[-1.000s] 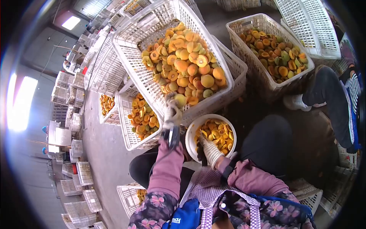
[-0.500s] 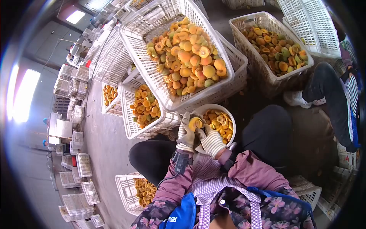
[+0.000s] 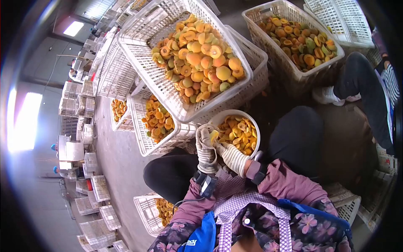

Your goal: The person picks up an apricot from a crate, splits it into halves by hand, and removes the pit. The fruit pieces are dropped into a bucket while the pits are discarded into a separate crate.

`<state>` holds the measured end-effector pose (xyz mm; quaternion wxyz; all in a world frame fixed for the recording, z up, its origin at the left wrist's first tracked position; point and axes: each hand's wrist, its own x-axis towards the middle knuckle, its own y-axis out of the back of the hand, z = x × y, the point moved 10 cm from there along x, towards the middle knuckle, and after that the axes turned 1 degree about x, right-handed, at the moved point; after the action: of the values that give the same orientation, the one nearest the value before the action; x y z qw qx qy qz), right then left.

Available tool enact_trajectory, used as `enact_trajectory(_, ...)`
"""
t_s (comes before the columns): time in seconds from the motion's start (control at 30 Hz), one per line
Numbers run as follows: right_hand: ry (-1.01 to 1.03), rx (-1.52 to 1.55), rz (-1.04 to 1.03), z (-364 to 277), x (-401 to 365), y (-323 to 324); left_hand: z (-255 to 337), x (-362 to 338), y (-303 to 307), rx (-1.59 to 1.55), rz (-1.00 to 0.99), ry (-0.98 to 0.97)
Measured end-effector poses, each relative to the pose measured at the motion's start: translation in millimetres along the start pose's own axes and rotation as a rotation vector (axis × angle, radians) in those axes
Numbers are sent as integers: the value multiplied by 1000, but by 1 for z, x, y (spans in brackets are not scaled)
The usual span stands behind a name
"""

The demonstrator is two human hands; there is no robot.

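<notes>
My left hand (image 3: 206, 145), in a pale knitted glove, is closed around a yellow-orange fruit piece (image 3: 214, 136) just left of the white bucket. My right hand (image 3: 231, 155), in a striped glove, meets it at the fruit with fingers closed; what the right fingers grip is too small to make out. The round white bucket (image 3: 257, 145) holds many yellow-orange fruit pieces (image 3: 239, 133). Above both hands, a large white crate (image 3: 138, 46) full of cut and whole apricots (image 3: 201, 63) rests tilted on another crate.
A second fruit crate (image 3: 289, 73) stands at the upper right, near a seated person's leg (image 3: 357, 80). More fruit crates (image 3: 147, 145) stand at the left, one (image 3: 145, 210) lower down. Stacked crates (image 3: 90, 235) line the far left.
The fruit piece in my left hand has turned and is now more covered by the fingers. My left hand is more upright. The whole view has shifted slightly.
</notes>
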<state>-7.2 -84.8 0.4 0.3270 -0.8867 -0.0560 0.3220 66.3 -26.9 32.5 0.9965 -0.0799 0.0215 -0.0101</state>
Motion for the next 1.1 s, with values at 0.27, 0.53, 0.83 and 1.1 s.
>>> enact_trajectory(0.27,-79,-141,-88,39,13,-4,1,3,2,234,-370,18)
enact_trajectory(0.53,-264,222,-222,31,-20,-41,8,45,62,571,-6,-241)
enact_trajectory(0.83,-196,333,194,50,34,15,-136,210,-41,1923,-792,-983)
enact_trajectory(1.1,110,214,263,12,42,35,-18,123,-32,115,-275,133)
